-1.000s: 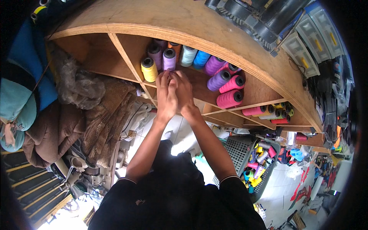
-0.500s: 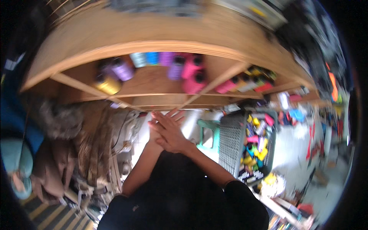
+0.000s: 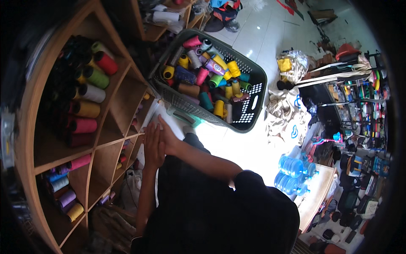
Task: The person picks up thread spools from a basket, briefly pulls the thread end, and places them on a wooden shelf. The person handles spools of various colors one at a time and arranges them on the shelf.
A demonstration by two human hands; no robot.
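My left hand (image 3: 152, 147) and my right hand (image 3: 169, 139) are in front of my body, laid against each other. Their fingers are stretched out, and I see nothing held in either. Close by on the left stands a wooden shelf (image 3: 29, 127) divided into compartments. Thread cones fill its upper one, among them a red cone (image 3: 105, 63) and a green cone (image 3: 96, 77). Beyond my hands sits a dark grey plastic basket (image 3: 186, 106) with many spools of thread, including a purple spool (image 3: 215, 67). My hands touch neither the shelf nor the basket.
A pale green stool (image 3: 188, 117) is partly visible below the basket. To the right lie a cream cloth bundle (image 3: 287, 114) and large blue water bottles (image 3: 291, 166) by a table (image 3: 319, 186). Crowded racks (image 3: 359, 101) line the far right.
My view has swung to the right, so the shelf now stands at the left and the basket shows fully ahead. My hands stay together, with the fingers still extended.
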